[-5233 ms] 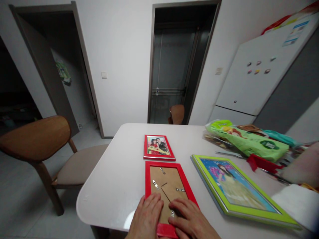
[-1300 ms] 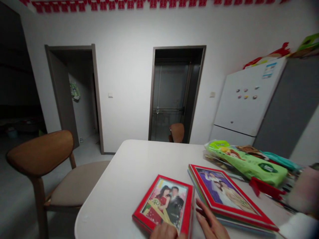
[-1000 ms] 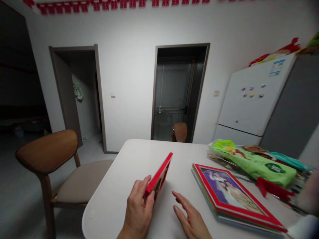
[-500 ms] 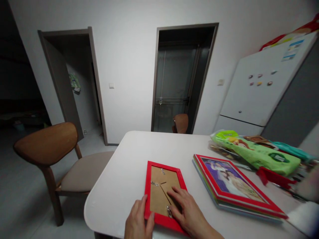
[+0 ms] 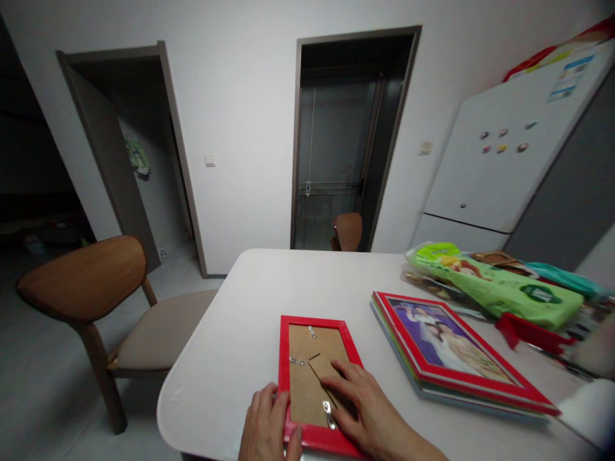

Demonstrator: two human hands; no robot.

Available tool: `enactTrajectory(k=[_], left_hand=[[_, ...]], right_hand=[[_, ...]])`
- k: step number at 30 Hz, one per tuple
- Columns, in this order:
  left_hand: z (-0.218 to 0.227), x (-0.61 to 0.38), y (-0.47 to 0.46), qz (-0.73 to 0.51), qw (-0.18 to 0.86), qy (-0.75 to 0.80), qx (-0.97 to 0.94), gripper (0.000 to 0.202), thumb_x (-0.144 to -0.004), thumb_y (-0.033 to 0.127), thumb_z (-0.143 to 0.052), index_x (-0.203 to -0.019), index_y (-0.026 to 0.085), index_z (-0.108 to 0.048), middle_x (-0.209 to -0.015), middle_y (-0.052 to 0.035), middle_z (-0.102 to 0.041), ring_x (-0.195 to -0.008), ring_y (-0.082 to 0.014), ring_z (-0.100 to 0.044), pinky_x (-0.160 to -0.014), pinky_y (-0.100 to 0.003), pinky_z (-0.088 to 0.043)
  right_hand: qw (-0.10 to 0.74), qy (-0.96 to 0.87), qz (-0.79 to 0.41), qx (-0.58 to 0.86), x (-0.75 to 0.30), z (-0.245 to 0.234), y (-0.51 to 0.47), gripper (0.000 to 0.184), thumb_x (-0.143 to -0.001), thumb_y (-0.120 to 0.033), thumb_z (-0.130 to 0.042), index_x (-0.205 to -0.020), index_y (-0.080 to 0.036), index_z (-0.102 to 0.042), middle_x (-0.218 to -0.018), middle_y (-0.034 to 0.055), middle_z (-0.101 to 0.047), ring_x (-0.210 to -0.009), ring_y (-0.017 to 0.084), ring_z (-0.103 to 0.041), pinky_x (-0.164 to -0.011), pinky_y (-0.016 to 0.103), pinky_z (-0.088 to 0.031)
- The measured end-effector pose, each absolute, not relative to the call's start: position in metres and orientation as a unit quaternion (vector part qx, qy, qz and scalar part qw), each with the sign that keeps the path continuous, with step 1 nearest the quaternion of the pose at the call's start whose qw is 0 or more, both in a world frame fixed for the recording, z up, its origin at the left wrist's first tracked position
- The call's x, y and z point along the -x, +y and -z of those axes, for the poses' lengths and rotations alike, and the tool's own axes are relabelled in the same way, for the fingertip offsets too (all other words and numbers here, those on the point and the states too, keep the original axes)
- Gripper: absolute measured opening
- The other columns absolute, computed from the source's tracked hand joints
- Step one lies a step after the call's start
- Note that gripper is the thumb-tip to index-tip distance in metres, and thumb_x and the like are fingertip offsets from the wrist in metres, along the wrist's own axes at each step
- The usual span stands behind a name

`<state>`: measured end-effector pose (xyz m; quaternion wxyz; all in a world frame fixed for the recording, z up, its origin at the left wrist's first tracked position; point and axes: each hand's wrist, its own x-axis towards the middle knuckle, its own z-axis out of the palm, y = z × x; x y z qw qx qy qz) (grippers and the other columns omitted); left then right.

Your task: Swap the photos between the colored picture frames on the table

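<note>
A red picture frame [image 5: 284, 358] lies face down on the white table, its brown backing board [image 5: 302, 397] uppermost. Metal clips [image 5: 329, 415] sit along the board's edges, and a stand flap [image 5: 323, 367] crosses its middle at a slant. My left hand [image 5: 265, 422] grips the near left corner, thumb on the near rail and fingers at the left side. Curved over the right side, my right hand [image 5: 372, 410] has its fingers on the backing and flap, thumb beside the near clip. The hand hides part of the flap and of the right rail.
Right of my hands is a stack of frames, with a red framed photo [image 5: 451, 346] on top. Beyond it lie a green package [image 5: 509, 288] and a red object [image 5: 533, 333]. A wooden chair [image 5: 86, 282] stands left of the table [image 5: 216, 358]; a fridge [image 5: 500, 160] is behind at right.
The view has shifted slightly. The stand flap shows more plainly, and the clip by my right thumb is less covered. Both hands stay on the picture frame.
</note>
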<state>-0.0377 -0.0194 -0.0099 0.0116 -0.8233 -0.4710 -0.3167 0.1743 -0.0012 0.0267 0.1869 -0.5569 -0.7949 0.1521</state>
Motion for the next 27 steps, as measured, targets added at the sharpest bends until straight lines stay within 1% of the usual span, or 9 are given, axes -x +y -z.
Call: enactTrajectory(k=[3, 5, 7, 10, 12, 15, 19, 24, 27], left_hand=[[-0.001, 0.034, -0.014, 0.293, -0.003, -0.399, 0.869, 0.036, -0.07, 0.03, -0.055, -0.1, 0.01, -0.052, -0.114, -0.0187, -0.049, -0.106, -0.0293, -0.045, -0.084, -0.042, -0.044], [-0.007, 0.031, -0.011, 0.274, -0.02, -0.36, 0.892, 0.038, -0.069, 0.035, -0.055, -0.098, 0.011, -0.053, -0.109, -0.0171, -0.054, -0.103, -0.0286, -0.048, -0.083, -0.043, -0.044], [-0.01, 0.028, -0.009, 0.266, -0.038, -0.361, 0.893, 0.037, -0.069, 0.038, -0.055, -0.096, 0.012, -0.054, -0.105, -0.0154, -0.057, -0.099, -0.0276, -0.052, -0.082, -0.043, -0.045], [-0.012, 0.027, -0.01, 0.27, -0.057, -0.38, 0.883, 0.034, -0.069, 0.039, -0.056, -0.092, 0.014, -0.054, -0.106, -0.0151, -0.057, -0.1, -0.0275, -0.051, -0.083, -0.043, -0.044], [-0.012, 0.027, -0.011, 0.271, -0.073, -0.387, 0.878, 0.032, -0.067, 0.039, -0.058, -0.086, 0.014, -0.054, -0.107, -0.0151, -0.056, -0.101, -0.0279, -0.05, -0.084, -0.042, -0.043], [-0.012, 0.027, -0.013, 0.264, -0.106, -0.409, 0.867, 0.03, -0.058, 0.037, -0.065, -0.077, 0.016, -0.054, -0.109, -0.0143, -0.055, -0.103, -0.029, -0.049, -0.086, -0.042, -0.041], [-0.012, 0.025, -0.013, 0.263, -0.147, -0.439, 0.847, 0.029, -0.048, 0.024, -0.07, -0.071, 0.016, -0.053, -0.112, -0.0125, -0.054, -0.105, -0.0296, -0.047, -0.089, -0.043, -0.038], [-0.01, 0.024, -0.012, 0.273, -0.17, -0.443, 0.837, 0.032, -0.046, 0.02, -0.07, -0.073, 0.017, -0.054, -0.113, -0.0115, -0.054, -0.106, -0.0295, -0.046, -0.09, -0.044, -0.037], [-0.008, 0.025, -0.012, 0.284, -0.171, -0.438, 0.836, 0.032, -0.046, 0.022, -0.071, -0.073, 0.017, -0.055, -0.111, -0.0116, -0.055, -0.105, -0.029, -0.048, -0.09, -0.042, -0.038]], right_hand=[[0.18, -0.806, -0.194, 0.529, -0.173, -0.032, -0.002, 0.038, -0.064, -0.033, -0.056, -0.102, -0.029, -0.057, -0.127, 0.0069, -0.04, -0.117, 0.025, -0.033, -0.095, 0.041, -0.025], [0.177, -0.812, -0.202, 0.519, -0.168, -0.034, -0.001, 0.033, -0.064, -0.033, -0.056, -0.097, -0.029, -0.061, -0.126, 0.0063, -0.041, -0.117, 0.026, -0.033, -0.095, 0.041, -0.024], [0.183, -0.812, -0.203, 0.516, -0.166, -0.035, 0.001, 0.031, -0.065, -0.034, -0.056, -0.094, -0.028, -0.062, -0.125, 0.0062, -0.043, -0.116, 0.025, -0.034, -0.094, 0.04, -0.025], [0.213, -0.792, -0.187, 0.541, -0.174, -0.038, 0.008, 0.034, -0.069, -0.031, -0.05, -0.101, -0.024, -0.059, -0.124, 0.0076, -0.043, -0.113, 0.021, -0.037, -0.094, 0.035, -0.028], [0.209, -0.768, -0.162, 0.584, -0.185, -0.042, 0.016, 0.036, -0.069, -0.026, -0.048, -0.102, -0.019, -0.058, -0.119, 0.0099, -0.047, -0.11, 0.021, -0.041, -0.093, 0.033, -0.029], [0.173, -0.762, -0.128, 0.611, -0.198, -0.045, 0.027, 0.028, -0.066, -0.021, -0.046, -0.089, -0.018, -0.063, -0.103, 0.0089, -0.057, -0.097, 0.02, -0.049, -0.087, 0.03, -0.033], [0.168, -0.767, -0.09, 0.613, -0.195, -0.04, 0.035, 0.024, -0.069, -0.017, -0.04, -0.076, -0.018, -0.064, -0.087, 0.0063, -0.057, -0.081, 0.015, -0.053, -0.073, 0.022, -0.038], [0.166, -0.754, -0.061, 0.633, -0.191, -0.034, 0.039, 0.025, -0.072, -0.017, -0.038, -0.076, -0.018, -0.063, -0.081, 0.0068, -0.056, -0.076, 0.016, -0.052, -0.068, 0.025, -0.038], [0.171, -0.75, -0.039, 0.638, -0.183, -0.038, 0.039, 0.027, -0.07, -0.016, -0.043, -0.088, -0.019, -0.062, -0.089, 0.0088, -0.058, -0.085, 0.02, -0.05, -0.074, 0.03, -0.035]])
